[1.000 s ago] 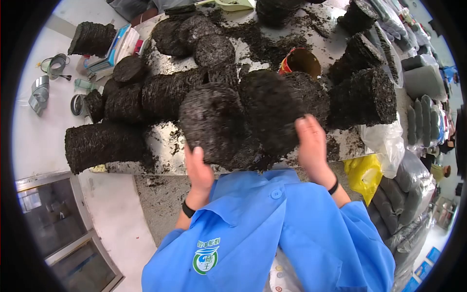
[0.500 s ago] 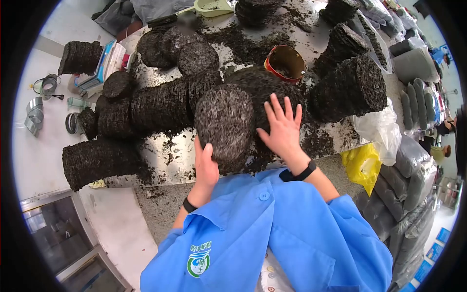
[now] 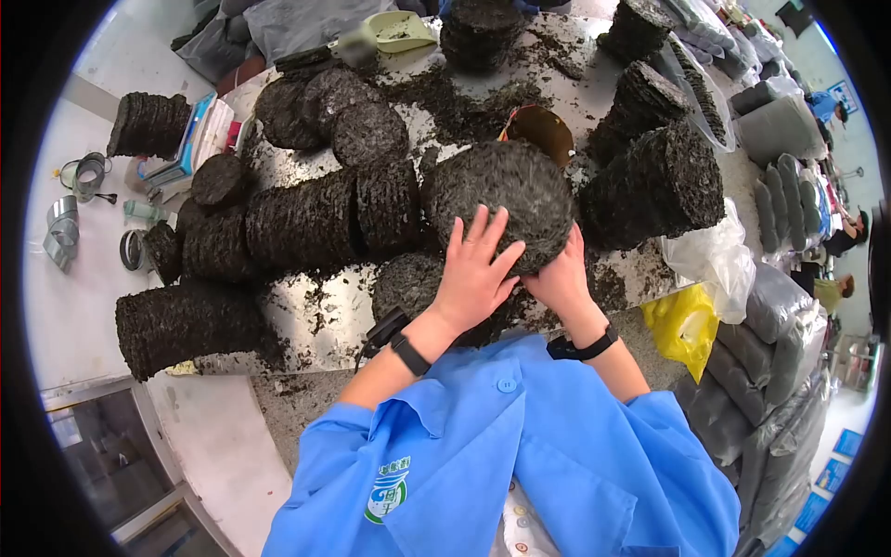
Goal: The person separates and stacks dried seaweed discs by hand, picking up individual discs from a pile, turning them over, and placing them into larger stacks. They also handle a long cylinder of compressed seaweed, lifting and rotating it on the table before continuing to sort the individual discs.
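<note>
A round, dark cake that looks like dried seaweed (image 3: pixel 506 186) is tilted up in front of me, over the middle of the table. My left hand (image 3: pixel 473 274) lies on its lower face with the fingers spread. At its lower right edge, my right hand (image 3: pixel 561 277) grips the cake, with the fingertips partly hidden behind it. Another dark round cake (image 3: pixel 406 283) lies on the table, left of my left hand and partly covered by it. Just behind the tilted cake stands a red-rimmed round container (image 3: pixel 543 133).
Rows of stacked seaweed cakes (image 3: pixel 302 223) lie to the left. More stacks (image 3: pixel 654 190) stand at the right. Loose crumbs cover parts of the metal table (image 3: pixel 311 306). A yellow bag (image 3: pixel 682 325) hangs at the right edge. A pale green scoop (image 3: pixel 399 32) lies at the back.
My left hand has left the cake at the left and moved right onto the other one. My right hand has gone from lying flat to gripping that cake's edge, which is now raised.
</note>
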A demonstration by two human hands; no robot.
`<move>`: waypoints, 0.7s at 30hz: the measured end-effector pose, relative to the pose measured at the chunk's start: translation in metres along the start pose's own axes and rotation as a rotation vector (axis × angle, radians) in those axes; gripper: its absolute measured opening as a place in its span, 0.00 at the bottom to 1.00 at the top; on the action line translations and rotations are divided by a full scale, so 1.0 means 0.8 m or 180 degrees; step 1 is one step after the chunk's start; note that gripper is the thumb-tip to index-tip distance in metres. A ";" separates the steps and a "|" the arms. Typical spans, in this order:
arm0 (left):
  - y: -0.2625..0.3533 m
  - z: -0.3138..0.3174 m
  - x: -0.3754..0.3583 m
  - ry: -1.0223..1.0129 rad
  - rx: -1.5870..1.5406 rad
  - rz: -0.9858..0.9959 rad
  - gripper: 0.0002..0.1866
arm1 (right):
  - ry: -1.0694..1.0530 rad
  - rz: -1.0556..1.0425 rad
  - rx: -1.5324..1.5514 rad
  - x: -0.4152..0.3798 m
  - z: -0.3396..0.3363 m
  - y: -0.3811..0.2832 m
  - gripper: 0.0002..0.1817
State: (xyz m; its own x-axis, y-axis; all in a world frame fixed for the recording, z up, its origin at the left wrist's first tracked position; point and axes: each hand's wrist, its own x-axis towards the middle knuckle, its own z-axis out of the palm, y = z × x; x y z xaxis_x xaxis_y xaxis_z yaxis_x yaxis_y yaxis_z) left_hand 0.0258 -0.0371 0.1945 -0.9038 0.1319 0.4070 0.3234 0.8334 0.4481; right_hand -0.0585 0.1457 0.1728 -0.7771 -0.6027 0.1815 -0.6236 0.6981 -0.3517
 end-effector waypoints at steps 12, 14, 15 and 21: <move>-0.033 0.011 0.025 -0.0172 -0.0246 0.0084 0.25 | 0.0081 0.0381 0.2180 -0.009 0.014 0.049 0.28; -0.035 0.007 0.031 -0.0077 -0.0186 0.0215 0.22 | 0.0128 0.0485 0.2147 -0.006 0.016 0.051 0.27; -0.036 0.001 0.033 0.0056 -0.0424 0.0072 0.20 | 0.0336 0.0502 0.2143 -0.007 0.021 0.052 0.24; -0.046 -0.055 0.048 0.1429 -0.1055 -0.1600 0.16 | 0.0687 0.0843 0.2009 -0.003 0.022 0.056 0.13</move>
State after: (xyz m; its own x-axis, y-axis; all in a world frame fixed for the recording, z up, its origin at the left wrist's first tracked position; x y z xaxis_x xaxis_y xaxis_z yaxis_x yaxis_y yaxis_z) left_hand -0.0085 -0.0862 0.2291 -0.7867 -0.5127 0.3439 0.0333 0.5209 0.8530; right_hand -0.0832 0.1719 0.1403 -0.9357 -0.3085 0.1712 -0.2942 0.4144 -0.8612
